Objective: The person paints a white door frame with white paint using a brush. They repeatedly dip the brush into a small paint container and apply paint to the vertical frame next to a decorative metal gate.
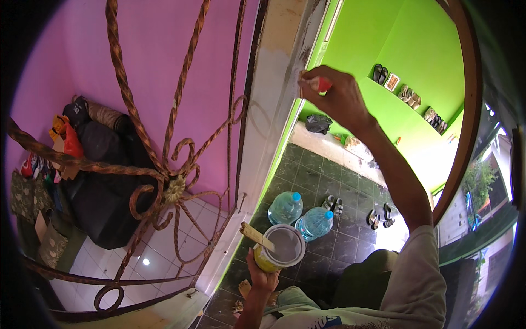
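My right hand is raised against the edge of the white-painted frame, its fingers closed round a small paintbrush with a red handle. The bristle end is mostly hidden by the fingers. Lower down, my left hand grips a yellow paint can from below and the side. Pale grey-white paint shows inside the can, whose rim is smeared. A flat wooden stick leans over the rim on the left.
Left of the frame is a twisted iron grille, with a black sofa and piled things behind it. Two large water bottles stand on the dark tiles beyond the can. Sandals lie nearby; shoes fill niches in the green wall.
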A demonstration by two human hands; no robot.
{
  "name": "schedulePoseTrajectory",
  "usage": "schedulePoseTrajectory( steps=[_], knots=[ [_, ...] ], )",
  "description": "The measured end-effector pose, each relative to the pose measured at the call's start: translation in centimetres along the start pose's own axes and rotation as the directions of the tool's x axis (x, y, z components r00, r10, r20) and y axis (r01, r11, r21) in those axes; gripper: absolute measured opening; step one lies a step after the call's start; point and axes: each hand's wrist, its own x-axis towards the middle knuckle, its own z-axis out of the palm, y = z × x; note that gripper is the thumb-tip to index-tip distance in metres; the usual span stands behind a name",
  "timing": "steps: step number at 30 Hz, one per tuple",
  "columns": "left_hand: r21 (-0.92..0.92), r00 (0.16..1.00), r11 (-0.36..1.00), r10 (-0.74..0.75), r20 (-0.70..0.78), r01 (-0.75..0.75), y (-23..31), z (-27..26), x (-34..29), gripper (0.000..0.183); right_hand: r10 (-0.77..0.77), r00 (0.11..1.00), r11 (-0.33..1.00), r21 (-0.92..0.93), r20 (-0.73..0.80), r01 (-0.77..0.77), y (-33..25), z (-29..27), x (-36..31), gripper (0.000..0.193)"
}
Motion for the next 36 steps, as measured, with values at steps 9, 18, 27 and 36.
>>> schedulePoseTrajectory(
  steps=[9, 18, 27, 36],
  knots=[
    [0.014, 1.000, 1.000, -0.003, 0.015, 0.003, -0.3, 0.4, 0.1, 0.065, -0.170, 0.909, 0.985, -0.078, -0.381, 0.151, 1.2, -6.6, 10.5, 0.016],
    [0.010, 0.999, 1.000, -0.015, 0.043, 0.014, -0.3, -0.1, 0.5, 0.064, -0.260, 0.964, 0.917, -0.324, -0.046, 0.232, 0.8, -0.2, 1.5, 0.030],
    [0.047, 1.000, 0.999, -0.013, 0.026, 0.012, 0.0, -0.6, 0.2, 0.066, -0.055, 0.991, 0.998, 0.005, -0.125, 0.056, 2.6, -2.9, 4.2, 0.023],
    [0.035, 0.999, 0.999, 0.020, -0.037, -0.018, -0.4, -0.3, 0.5, 0.070, -0.378, 0.922, 0.792, -0.546, -0.085, 0.274, 1.8, -2.5, 2.2, 0.020]
  ],
)
